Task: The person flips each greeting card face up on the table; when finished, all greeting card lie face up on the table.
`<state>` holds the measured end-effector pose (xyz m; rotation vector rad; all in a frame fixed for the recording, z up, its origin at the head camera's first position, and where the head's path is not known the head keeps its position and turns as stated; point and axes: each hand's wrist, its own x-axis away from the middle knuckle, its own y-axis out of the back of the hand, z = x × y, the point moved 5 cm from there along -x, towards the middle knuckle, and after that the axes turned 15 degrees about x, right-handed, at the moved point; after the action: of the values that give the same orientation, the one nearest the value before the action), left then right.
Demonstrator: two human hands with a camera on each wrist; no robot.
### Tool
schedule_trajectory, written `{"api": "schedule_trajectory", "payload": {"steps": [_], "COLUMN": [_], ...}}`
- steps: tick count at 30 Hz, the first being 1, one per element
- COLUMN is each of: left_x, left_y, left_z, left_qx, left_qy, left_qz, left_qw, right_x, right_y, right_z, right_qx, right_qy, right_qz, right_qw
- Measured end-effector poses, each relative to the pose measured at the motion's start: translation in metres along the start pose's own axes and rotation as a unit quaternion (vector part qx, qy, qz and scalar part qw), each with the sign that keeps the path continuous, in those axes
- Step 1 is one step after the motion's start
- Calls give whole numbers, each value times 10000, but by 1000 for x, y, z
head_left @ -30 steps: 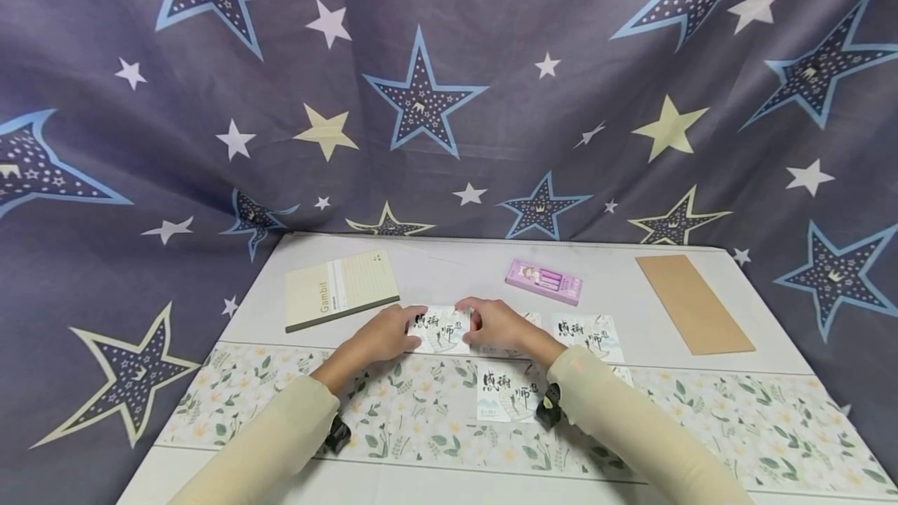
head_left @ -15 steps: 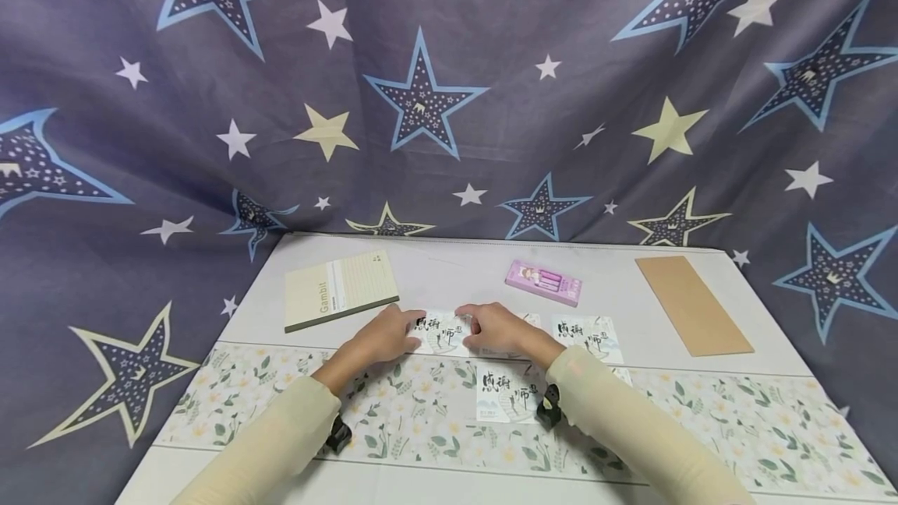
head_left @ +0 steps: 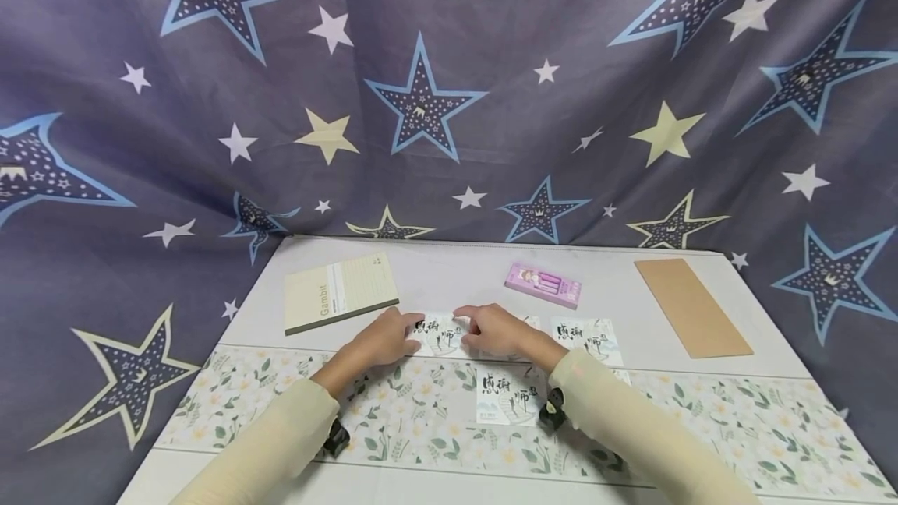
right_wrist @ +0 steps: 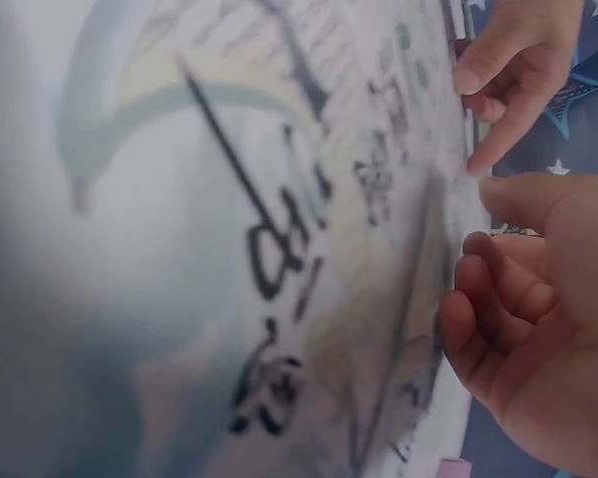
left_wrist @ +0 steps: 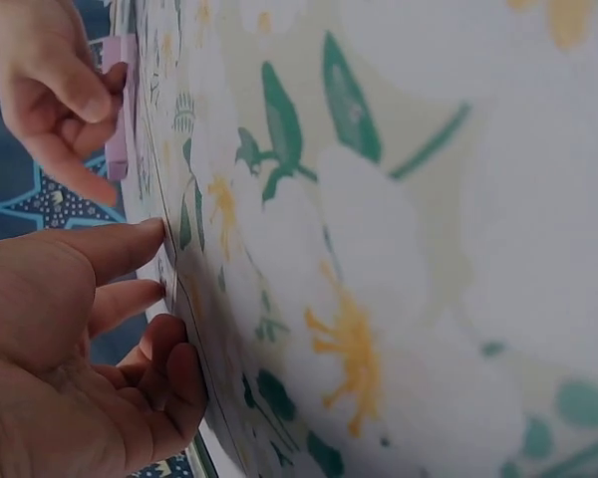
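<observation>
A white card with black brush lettering point(head_left: 438, 333) lies at the middle of the table, where the white top meets a floral runner point(head_left: 737, 427). My left hand point(head_left: 382, 337) holds its left edge, thumb and fingertips at the card's border point(left_wrist: 164, 289). My right hand point(head_left: 494, 330) holds the right edge, its curled fingers point(right_wrist: 488, 289) and thumb against the paper. Two more such cards lie nearby: one to the right point(head_left: 588, 337), one closer to me point(head_left: 507, 396), partly under my right sleeve.
A cream notebook point(head_left: 340, 291) lies at the back left, a small pink box point(head_left: 543, 283) behind the cards, and a brown envelope point(head_left: 691, 306) at the back right. A star-printed cloth point(head_left: 449, 100) hangs behind the table.
Both hands stay on the same card, drawn very slightly closer together. Nothing else on the table has shifted.
</observation>
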<state>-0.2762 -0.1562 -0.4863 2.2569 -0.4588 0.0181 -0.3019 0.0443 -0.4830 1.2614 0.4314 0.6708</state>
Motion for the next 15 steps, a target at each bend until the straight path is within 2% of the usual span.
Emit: {"api": "schedule_trajectory", "payload": {"steps": [5, 9, 11, 15], "left_x": [0, 2, 4, 9], "left_y": [5, 15, 22, 38], "left_z": [-4, -16, -24, -45], "left_qx": [203, 162, 71, -171], "left_qy": [-89, -174, -276, -730], "left_qz": [3, -97, -185, -421], "left_qw": [9998, 9997, 9994, 9963], "right_x": [11, 24, 32, 46], "right_y": [14, 28, 37, 55], "right_z": [5, 5, 3, -3], "right_qx": [182, 465, 555, 780], "right_qy": [249, 382, 402, 380], "right_qz": [-55, -135, -228, -469], "right_qw": [9995, 9981, 9974, 9951]}}
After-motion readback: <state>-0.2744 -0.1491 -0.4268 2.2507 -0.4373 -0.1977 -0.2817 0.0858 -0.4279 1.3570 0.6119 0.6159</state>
